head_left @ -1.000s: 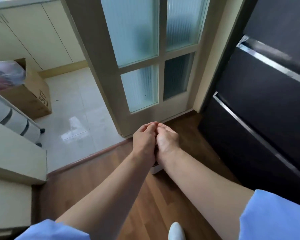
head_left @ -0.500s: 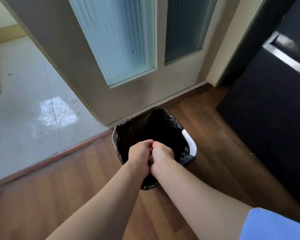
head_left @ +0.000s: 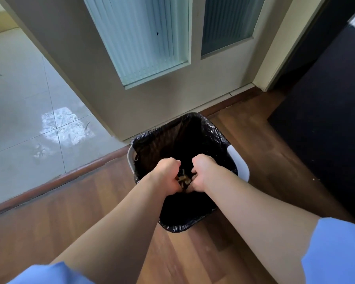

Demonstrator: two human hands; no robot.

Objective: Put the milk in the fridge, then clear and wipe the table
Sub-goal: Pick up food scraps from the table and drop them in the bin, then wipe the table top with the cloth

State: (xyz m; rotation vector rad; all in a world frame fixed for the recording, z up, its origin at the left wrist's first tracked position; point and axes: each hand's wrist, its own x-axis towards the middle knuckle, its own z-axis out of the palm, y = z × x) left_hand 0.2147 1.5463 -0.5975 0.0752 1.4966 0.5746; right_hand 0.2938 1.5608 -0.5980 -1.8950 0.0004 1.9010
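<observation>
1 left hand (head_left: pixel 168 175), 1 right hand (head_left: pixel 205 173), 1 bin (head_left: pixel 239 164)

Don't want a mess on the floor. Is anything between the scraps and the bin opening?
Nothing visible. The scraps are held between the left hand and right hand, directly over the open, black-lined bin.

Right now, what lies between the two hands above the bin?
Small brownish scraps show between the left hand and the right hand, over the bin; head view.

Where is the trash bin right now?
Head view, centre: the trash bin stands on the wood floor by the door, under the left hand and right hand.
</observation>
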